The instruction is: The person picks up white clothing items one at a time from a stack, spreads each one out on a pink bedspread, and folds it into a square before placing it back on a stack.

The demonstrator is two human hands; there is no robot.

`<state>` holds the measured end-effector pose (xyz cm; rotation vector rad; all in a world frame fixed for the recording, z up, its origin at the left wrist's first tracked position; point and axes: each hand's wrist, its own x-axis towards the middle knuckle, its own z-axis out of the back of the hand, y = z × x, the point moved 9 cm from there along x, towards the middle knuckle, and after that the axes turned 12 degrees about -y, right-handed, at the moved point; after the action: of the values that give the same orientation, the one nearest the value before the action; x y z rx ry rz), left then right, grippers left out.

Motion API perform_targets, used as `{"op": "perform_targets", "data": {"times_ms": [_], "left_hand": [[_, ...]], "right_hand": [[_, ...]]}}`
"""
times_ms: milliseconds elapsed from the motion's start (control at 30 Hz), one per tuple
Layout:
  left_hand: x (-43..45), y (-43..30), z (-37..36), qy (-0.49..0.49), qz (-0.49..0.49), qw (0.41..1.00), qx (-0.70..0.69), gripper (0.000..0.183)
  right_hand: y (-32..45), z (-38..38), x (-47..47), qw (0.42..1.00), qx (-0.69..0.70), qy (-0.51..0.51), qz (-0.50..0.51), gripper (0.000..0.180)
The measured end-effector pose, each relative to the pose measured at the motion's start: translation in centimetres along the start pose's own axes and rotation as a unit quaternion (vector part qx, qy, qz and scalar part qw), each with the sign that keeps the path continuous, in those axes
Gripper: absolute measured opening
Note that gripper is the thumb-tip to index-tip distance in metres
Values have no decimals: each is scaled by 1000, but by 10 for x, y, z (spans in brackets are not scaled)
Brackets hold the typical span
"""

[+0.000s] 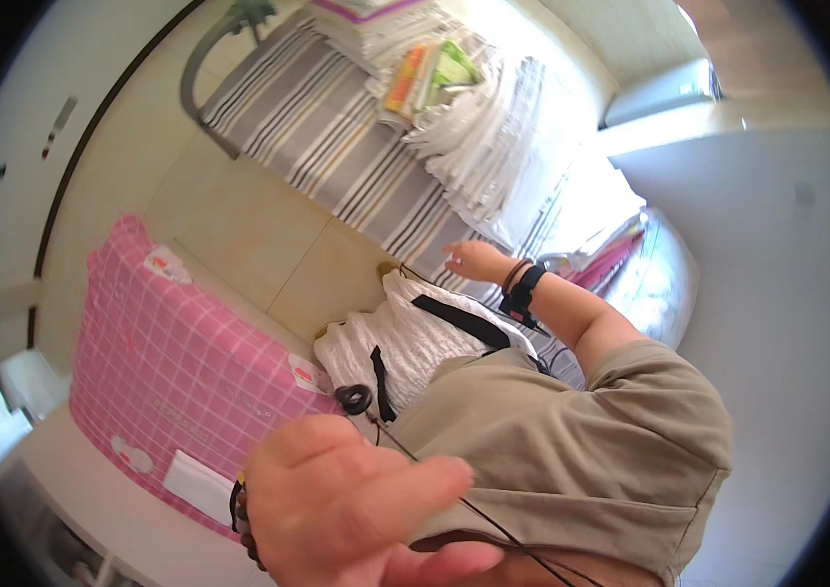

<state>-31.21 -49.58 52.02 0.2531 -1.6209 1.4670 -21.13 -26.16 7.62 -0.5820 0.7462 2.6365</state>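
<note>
Close to the camera, my left hand (356,506) is raised with the palm side in view and the fingers apart; it looks slightly blurred and holds nothing. A beaded bracelet circles its wrist, and a thin black cord (488,519) runs behind the fingers. My right hand (479,263), with a black band (526,287) on the wrist, hangs by the edge of a grey striped cover (356,165). Its fingers are loosely bent apart, with nothing seen in them. Below lies white crinkled clothing (429,345) with black straps, over my legs.
A pink checked cloth (187,367) covers a table on my left, with a folded white sheet (198,484) on it. Stacked white plastic bags (488,161) and an orange-and-yellow packet (406,81) lie on the striped cover. A curved grey armrest (191,81) stands at its end.
</note>
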Motion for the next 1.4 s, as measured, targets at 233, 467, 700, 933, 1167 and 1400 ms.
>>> {"op": "perform_targets", "data": {"times_ms": [233, 467, 700, 933, 1167, 1400], "left_hand": [[53, 4, -135, 260, 77, 960, -75, 75], [-19, 159, -130, 73, 352, 918, 168, 29], [-116, 241, -81, 18, 529, 809, 257, 31], [-158, 255, -81, -13, 568, 797, 203, 31], [-171, 261, -196, 113, 620, 776, -1, 33], [-190, 262, -247, 192, 607, 771, -26, 35]], "right_hand": [[-207, 20, -2, 860, 202, -347, -315, 57], [-277, -36, 33, 779, 288, -317, -457, 62], [-344, -49, 9, 761, 259, -396, -444, 24], [-345, 122, -62, 391, 784, -421, -235, 33], [-247, 198, -75, 560, 753, -296, -179, 40], [-334, 69, -68, 519, 590, -498, -367, 35]]}}
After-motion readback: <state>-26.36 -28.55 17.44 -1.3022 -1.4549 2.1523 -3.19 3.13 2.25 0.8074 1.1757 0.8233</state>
